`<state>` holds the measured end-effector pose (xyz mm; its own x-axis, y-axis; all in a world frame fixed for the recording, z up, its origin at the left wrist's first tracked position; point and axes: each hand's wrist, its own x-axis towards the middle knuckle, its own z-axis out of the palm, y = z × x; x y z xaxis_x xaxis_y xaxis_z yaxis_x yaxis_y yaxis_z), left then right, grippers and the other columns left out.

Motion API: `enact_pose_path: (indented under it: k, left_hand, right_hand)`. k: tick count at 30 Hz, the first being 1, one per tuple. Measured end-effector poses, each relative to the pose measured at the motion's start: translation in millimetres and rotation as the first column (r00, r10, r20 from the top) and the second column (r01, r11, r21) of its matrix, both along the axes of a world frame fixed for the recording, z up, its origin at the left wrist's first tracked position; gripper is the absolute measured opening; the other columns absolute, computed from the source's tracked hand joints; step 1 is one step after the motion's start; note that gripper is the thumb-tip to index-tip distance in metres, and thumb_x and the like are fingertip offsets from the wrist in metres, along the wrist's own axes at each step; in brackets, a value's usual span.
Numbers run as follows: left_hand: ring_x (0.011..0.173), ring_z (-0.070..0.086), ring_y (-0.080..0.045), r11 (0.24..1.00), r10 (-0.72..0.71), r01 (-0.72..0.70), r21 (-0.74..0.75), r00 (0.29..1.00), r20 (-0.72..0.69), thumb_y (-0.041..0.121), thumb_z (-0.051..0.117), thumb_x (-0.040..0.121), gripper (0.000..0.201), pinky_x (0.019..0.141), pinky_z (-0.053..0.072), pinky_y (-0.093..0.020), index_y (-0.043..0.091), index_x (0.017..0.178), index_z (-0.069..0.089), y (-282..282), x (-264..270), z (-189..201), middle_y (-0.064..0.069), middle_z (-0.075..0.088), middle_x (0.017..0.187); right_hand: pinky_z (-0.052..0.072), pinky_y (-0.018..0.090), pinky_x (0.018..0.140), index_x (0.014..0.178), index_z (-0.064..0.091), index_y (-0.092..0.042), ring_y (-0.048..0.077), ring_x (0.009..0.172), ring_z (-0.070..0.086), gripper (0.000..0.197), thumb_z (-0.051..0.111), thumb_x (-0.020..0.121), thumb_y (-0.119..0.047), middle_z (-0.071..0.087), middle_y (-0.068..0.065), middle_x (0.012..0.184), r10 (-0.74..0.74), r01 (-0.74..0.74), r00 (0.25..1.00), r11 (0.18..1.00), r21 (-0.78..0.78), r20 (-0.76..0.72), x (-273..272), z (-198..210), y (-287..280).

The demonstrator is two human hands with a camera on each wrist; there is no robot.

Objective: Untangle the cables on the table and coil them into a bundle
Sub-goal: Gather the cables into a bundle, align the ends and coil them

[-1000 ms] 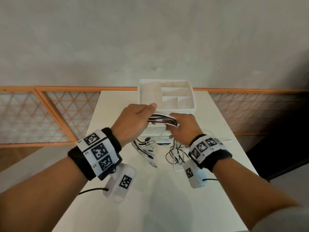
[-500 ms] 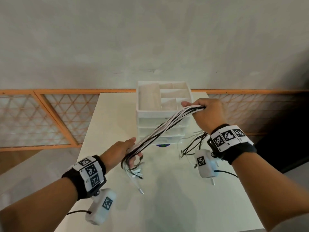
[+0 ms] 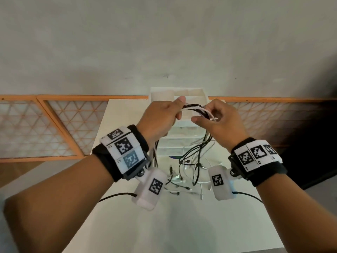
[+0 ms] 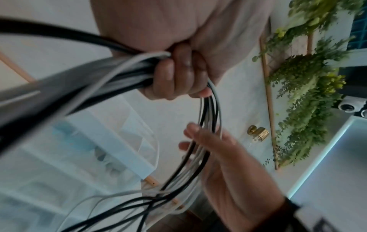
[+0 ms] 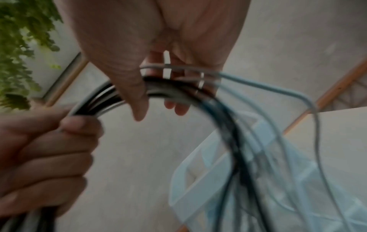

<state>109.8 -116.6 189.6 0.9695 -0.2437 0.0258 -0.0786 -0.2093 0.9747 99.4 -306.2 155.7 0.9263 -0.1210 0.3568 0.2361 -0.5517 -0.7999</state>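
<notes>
Black and white cables now bridge my hands at frame centre: left hand fist clamped, right hand fingers hooked round them; arms apart 0.5 s ago, another loop closing.

Cables arch between left hand and right hand, above the surface; drawer organizer behind them.

Black wristbands — white coded tags
</notes>
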Motion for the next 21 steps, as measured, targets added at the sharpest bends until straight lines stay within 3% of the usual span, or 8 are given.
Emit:
enact_pose_path:
  k: [4, 7, 10, 11, 14, 17, 19, 21]
  left_hand:
    - [0.037, 0.022, -0.015, 0.999, 0.028, -0.030, 0.023, 0.996, 0.086, 0.046, 0.054, 0.096, 0.050, 0.042, 0.020, -0.021, 0.017, 0.055, 0.050, 9.5, 8.1, 7.1, 0.004, 0.028, 0.043]
    - [0.033, 0.023, -0.011, 0.992, 0.029, -0.044, 0.118, 0.992, 0.126, 0.044, 0.052, 0.097, 0.050, 0.045, 0.022, -0.026, 0.015, 0.056, 0.051, 13.8, 8.0, 2.6, 0.004, 0.029, 0.041]
    - [0.034, 0.033, -0.010, 0.955, 0.048, -0.089, 0.284, 0.988, 0.149, 0.046, 0.050, 0.097, 0.052, 0.053, 0.029, -0.030, 0.014, 0.056, 0.051, 20.1, 8.4, -6.1, 0.009, 0.033, 0.033]
    - [0.038, 0.036, -0.012, 0.939, 0.061, -0.107, 0.326, 0.987, 0.147, 0.047, 0.050, 0.096, 0.052, 0.054, 0.030, -0.030, 0.014, 0.056, 0.052, 23.5, 9.6, -8.4, 0.009, 0.035, 0.033]
    - [0.040, 0.038, -0.015, 0.917, 0.127, -0.178, 0.357, 0.979, 0.162, 0.049, 0.051, 0.095, 0.052, 0.051, 0.028, -0.030, 0.015, 0.056, 0.053, 34.7, 14.1, -9.8, 0.009, 0.037, 0.032]
    - [0.031, 0.031, -0.006, 0.951, 0.182, -0.227, 0.210, 0.960, 0.213, 0.044, 0.055, 0.094, 0.049, 0.048, 0.026, -0.030, 0.016, 0.054, 0.053, 36.2, 16.7, -0.6, 0.010, 0.032, 0.030]
    - [0.028, 0.029, -0.006, 0.966, 0.191, -0.227, 0.126, 0.949, 0.250, 0.040, 0.057, 0.095, 0.048, 0.046, 0.025, -0.027, 0.014, 0.054, 0.053, 32.4, 15.5, 7.2, 0.010, 0.031, 0.030]
    - [0.029, 0.030, -0.006, 0.965, 0.164, -0.213, 0.151, 0.944, 0.286, 0.041, 0.057, 0.095, 0.048, 0.042, 0.027, -0.024, 0.013, 0.055, 0.055, 28.7, 13.3, 10.6, 0.010, 0.032, 0.030]
  right_hand:
    - [0.049, 0.028, 0.070, 0.081, 0.070, -0.022, 0.015, 0.076, 0.063, 0.029, 0.081, 0.072, -0.047, 0.067, -0.004, 0.082, 0.039, -0.054, 0.978, 0.996, -0.067, -0.206, -12.9, -29.3, -17.6]
    - [0.041, 0.030, 0.066, 0.078, 0.073, -0.020, 0.015, 0.063, 0.052, 0.028, 0.078, 0.076, -0.047, 0.064, 0.006, 0.072, 0.031, -0.069, 0.952, 0.991, -0.112, -0.305, -17.2, -46.5, -22.6]
    - [0.051, 0.040, 0.064, 0.080, 0.074, -0.029, 0.030, 0.063, 0.056, 0.006, 0.079, 0.081, -0.033, 0.069, 0.010, 0.073, -0.062, 0.065, 0.983, 0.998, 0.007, -0.171, -14.8, -40.8, -22.9]
    - [0.055, 0.042, 0.067, 0.082, 0.073, -0.032, 0.030, 0.067, 0.061, 0.008, 0.080, 0.081, -0.027, 0.071, 0.011, 0.078, -0.105, 0.115, 0.989, 0.989, 0.091, -0.101, -14.6, -34.5, -22.4]
    - [0.053, 0.030, 0.064, 0.078, 0.070, -0.024, 0.014, 0.066, 0.060, 0.013, 0.083, 0.078, -0.022, 0.071, 0.009, 0.079, -0.121, 0.128, 0.992, 0.970, 0.208, -0.047, -15.0, -26.4, -27.3]
    - [0.046, 0.019, 0.055, 0.075, 0.066, -0.019, 0.009, 0.057, 0.055, 0.016, 0.079, 0.080, -0.027, 0.065, -0.003, 0.066, 0.005, -0.048, 0.963, 0.987, -0.152, -0.271, -15.8, -47.8, -22.8]
    - [0.042, 0.029, 0.055, 0.066, 0.055, -0.012, 0.022, 0.059, 0.054, 0.026, 0.073, 0.080, -0.025, 0.058, 0.002, 0.059, -0.097, -0.025, 0.938, 0.939, -0.343, -0.333, -13.7, -75.0, -21.5]
    - [0.048, 0.032, 0.059, 0.063, 0.047, -0.007, 0.031, 0.060, 0.059, 0.031, 0.067, 0.078, -0.024, 0.060, 0.011, 0.056, -0.174, 0.016, 0.911, 0.921, -0.389, -0.374, -13.1, -95.1, -23.4]
